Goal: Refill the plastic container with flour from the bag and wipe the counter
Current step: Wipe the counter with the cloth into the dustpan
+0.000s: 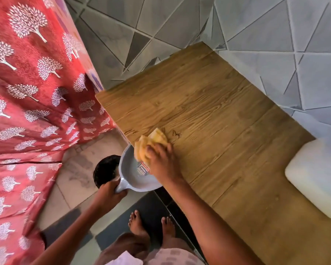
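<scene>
Setting: a home, likely a kitchen corner. Evidence: wood-grain table (208,115), grey geometric wall tiles (256,35), red tree-print curtain (27,92), tiled floor (75,184), bare feet (138,224).

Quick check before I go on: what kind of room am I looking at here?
Most likely a home kitchen or utility corner. A wood-grain counter runs along a grey tiled wall, a red tree-print curtain hangs beside it, and the right hand wipes with a yellow cloth toward a grey dustpan.

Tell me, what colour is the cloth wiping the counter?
Yellow-orange; the cloth shows best in the head view.
</scene>
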`<action>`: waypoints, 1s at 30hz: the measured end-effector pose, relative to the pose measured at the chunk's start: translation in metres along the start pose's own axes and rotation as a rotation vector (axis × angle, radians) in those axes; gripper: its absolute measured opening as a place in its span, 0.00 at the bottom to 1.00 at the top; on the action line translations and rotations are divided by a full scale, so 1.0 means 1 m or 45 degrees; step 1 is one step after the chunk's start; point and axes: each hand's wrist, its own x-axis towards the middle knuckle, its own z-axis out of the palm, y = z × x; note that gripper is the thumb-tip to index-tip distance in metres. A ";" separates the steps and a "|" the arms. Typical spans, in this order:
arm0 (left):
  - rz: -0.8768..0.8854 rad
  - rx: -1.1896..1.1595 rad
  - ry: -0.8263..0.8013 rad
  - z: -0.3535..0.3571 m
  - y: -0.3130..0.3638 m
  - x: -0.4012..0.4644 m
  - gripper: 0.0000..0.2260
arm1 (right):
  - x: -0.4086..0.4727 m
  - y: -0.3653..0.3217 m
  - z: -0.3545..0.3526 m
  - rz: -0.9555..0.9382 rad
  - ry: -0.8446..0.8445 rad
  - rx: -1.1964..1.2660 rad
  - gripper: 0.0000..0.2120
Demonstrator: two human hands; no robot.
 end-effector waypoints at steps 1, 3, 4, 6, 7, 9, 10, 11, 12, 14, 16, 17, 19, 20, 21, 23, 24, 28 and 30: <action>-0.002 0.003 0.003 0.002 0.004 -0.005 0.12 | -0.011 -0.019 -0.001 -0.067 -0.053 0.072 0.16; -0.002 0.008 0.026 0.006 0.011 -0.014 0.15 | -0.025 -0.028 -0.009 -0.082 -0.095 0.279 0.21; -0.010 0.016 0.037 0.008 0.012 -0.018 0.16 | -0.026 -0.021 -0.017 -0.059 -0.065 0.368 0.23; -0.032 0.022 0.060 0.015 0.013 -0.022 0.17 | -0.023 0.011 -0.039 -0.018 0.063 0.348 0.25; -0.043 0.014 0.068 0.019 0.013 -0.024 0.17 | -0.017 0.037 -0.050 -0.002 0.132 0.260 0.26; -0.054 0.011 0.084 0.025 0.015 -0.027 0.16 | -0.004 0.100 -0.076 0.130 0.195 -0.008 0.26; -0.053 0.013 0.096 0.027 0.017 -0.028 0.16 | 0.003 0.137 -0.088 0.227 0.214 -0.150 0.24; -0.052 0.014 0.105 0.029 0.020 -0.030 0.16 | 0.009 0.173 -0.101 0.334 0.232 -0.257 0.22; -0.043 0.021 0.111 0.031 0.023 -0.031 0.17 | 0.013 0.210 -0.112 0.448 0.237 -0.336 0.20; -0.027 0.039 0.108 0.034 0.025 -0.032 0.16 | 0.018 0.273 -0.134 0.675 0.232 -0.434 0.15; -0.029 0.065 0.081 0.034 0.024 -0.032 0.13 | 0.017 0.317 -0.144 0.835 0.179 -0.478 0.11; -0.035 0.086 0.068 0.034 0.023 -0.031 0.11 | 0.014 0.329 -0.143 0.883 0.138 -0.465 0.10; -0.046 0.109 0.064 0.034 0.021 -0.031 0.09 | 0.004 0.335 -0.127 0.933 0.064 -0.434 0.11; -0.049 0.109 0.071 0.035 0.021 -0.032 0.09 | -0.002 0.328 -0.116 0.937 0.050 -0.437 0.11; -0.059 0.108 0.079 0.036 0.022 -0.033 0.09 | -0.007 0.313 -0.104 0.925 0.070 -0.461 0.12; -0.073 0.090 0.096 0.037 0.024 -0.036 0.08 | -0.014 0.264 -0.084 0.823 0.110 -0.438 0.14; -0.077 0.079 0.098 0.038 0.024 -0.038 0.08 | -0.019 0.231 -0.075 0.731 0.112 -0.372 0.16; -0.071 0.067 0.092 0.042 0.034 -0.049 0.13 | -0.049 0.083 -0.040 0.277 0.119 0.035 0.17; -0.077 0.058 0.107 0.044 0.038 -0.053 0.13 | -0.059 0.028 -0.030 0.091 0.042 0.173 0.15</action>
